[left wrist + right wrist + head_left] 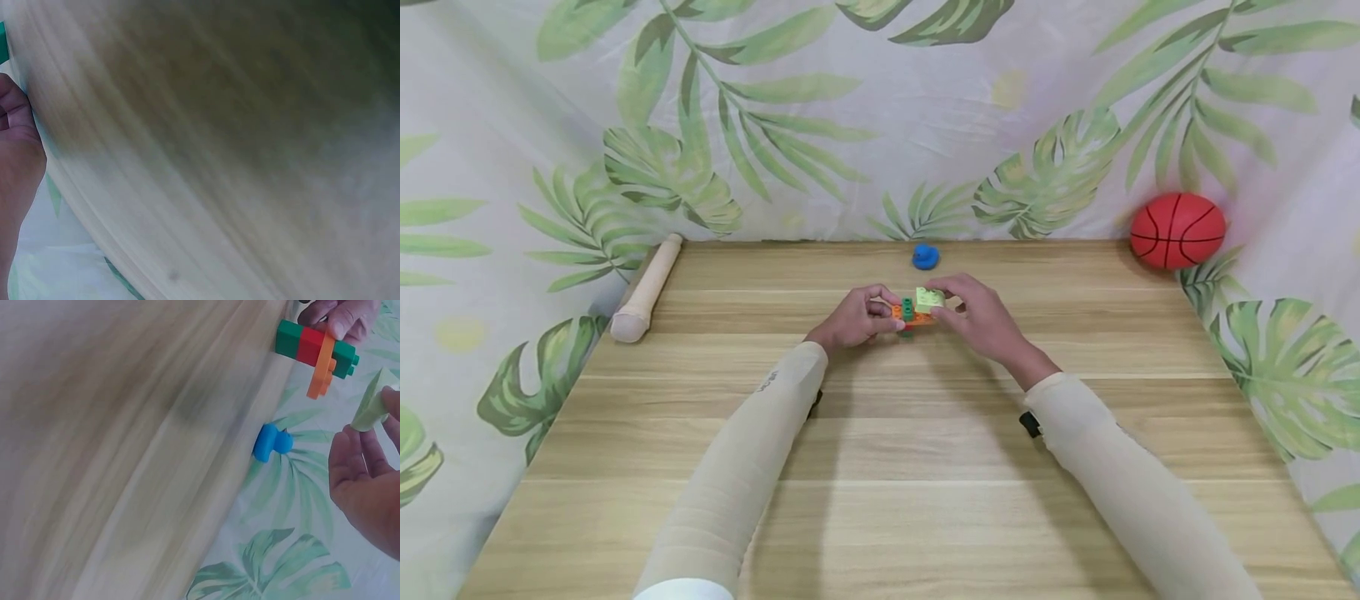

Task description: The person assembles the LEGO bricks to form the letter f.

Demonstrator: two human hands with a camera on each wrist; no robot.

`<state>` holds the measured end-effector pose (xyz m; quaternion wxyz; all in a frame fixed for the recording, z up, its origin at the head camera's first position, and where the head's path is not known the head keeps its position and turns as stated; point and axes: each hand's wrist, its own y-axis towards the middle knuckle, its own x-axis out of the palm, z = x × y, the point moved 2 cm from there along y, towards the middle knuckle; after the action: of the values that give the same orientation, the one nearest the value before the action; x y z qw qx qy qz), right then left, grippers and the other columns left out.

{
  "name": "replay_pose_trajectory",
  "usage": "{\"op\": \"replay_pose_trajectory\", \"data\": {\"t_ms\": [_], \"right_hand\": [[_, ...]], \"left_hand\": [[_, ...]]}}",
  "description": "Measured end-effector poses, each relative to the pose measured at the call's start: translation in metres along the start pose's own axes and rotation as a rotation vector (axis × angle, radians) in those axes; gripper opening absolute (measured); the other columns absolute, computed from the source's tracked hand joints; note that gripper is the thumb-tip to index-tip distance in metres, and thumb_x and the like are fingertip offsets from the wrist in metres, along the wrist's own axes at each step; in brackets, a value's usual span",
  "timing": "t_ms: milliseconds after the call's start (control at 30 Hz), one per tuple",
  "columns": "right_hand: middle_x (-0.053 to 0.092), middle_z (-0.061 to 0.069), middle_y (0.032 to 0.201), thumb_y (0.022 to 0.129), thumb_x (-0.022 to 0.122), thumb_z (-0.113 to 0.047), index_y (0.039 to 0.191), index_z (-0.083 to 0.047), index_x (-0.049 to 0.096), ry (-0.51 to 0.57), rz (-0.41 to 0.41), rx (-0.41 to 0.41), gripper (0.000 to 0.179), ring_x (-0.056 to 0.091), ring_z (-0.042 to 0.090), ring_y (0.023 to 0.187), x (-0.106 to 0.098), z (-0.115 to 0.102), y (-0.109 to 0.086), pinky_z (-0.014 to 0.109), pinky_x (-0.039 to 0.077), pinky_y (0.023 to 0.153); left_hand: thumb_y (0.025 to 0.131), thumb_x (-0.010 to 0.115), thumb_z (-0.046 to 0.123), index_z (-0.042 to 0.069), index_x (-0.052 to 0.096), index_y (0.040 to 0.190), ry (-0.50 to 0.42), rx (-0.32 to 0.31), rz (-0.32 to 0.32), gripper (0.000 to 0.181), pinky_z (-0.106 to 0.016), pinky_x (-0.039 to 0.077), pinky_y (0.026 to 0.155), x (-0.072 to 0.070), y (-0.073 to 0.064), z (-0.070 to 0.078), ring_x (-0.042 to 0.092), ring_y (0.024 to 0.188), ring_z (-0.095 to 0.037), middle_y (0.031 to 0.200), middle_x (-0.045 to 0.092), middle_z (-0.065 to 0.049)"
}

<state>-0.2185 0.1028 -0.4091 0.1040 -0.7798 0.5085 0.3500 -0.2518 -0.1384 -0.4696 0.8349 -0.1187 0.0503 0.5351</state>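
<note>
My left hand [853,318] grips one end of the orange brick [320,375] in a small stack of toy building bricks. In the right wrist view this stack has a green brick [287,339] at its base, a red brick [310,346] above, then the long orange one crosswise, and another green brick [344,355] on top. Between thumb and fingers, my right hand [985,321] pinches a light green brick [929,300] with a sloping side. It is held apart from the stack, just to its right. The left wrist view catches only part of the left hand [19,140].
Behind the hands, a blue rubber duck [926,257] sits near the back edge of the wooden table [910,517]. A red basketball [1177,231] is at the back right corner. Along the left edge lies a beige, club-like object [646,287]. Leaf-patterned cloth [820,125] surrounds the table.
</note>
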Motion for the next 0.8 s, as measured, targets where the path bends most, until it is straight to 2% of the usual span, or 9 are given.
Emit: {"op": "replay_pose_trajectory", "data": {"t_ms": [233, 533, 800], "right_hand": [[0.066, 0.015, 0.140, 0.104, 0.072, -0.013, 0.144, -0.006, 0.066, -0.033, -0.011, -0.004, 0.041, 0.063, 0.033, 0.125, 0.011, 0.002, 0.011, 0.053, 0.059, 0.098], [0.067, 0.018, 0.138, 0.103, 0.074, -0.012, 0.144, -0.005, 0.066, -0.077, -0.013, -0.018, 0.042, 0.066, 0.036, 0.125, 0.014, 0.002, 0.016, 0.054, 0.060, 0.100], [0.068, 0.017, 0.131, 0.103, 0.075, -0.015, 0.142, -0.006, 0.069, -0.193, -0.060, -0.050, 0.041, 0.064, 0.035, 0.124, 0.012, -0.007, 0.020, 0.051, 0.055, 0.105]], "left_hand": [[0.098, 0.077, 0.005, -0.006, 0.058, 0.131, -0.005, -0.008, -0.005, 0.040, -0.024, 0.041, 0.051, 0.001, 0.001, -0.001, 0.046, 0.055, -0.011, 0.084, 0.069, 0.003], [0.098, 0.078, 0.005, 0.000, 0.061, 0.125, -0.011, -0.002, -0.004, 0.033, -0.025, 0.041, 0.051, 0.001, 0.001, 0.000, 0.046, 0.055, -0.012, 0.084, 0.069, 0.002], [0.098, 0.077, 0.005, 0.002, 0.060, 0.122, -0.009, 0.000, -0.003, 0.030, -0.024, 0.040, 0.051, 0.001, 0.000, 0.000, 0.045, 0.055, -0.012, 0.084, 0.067, 0.001]]}}
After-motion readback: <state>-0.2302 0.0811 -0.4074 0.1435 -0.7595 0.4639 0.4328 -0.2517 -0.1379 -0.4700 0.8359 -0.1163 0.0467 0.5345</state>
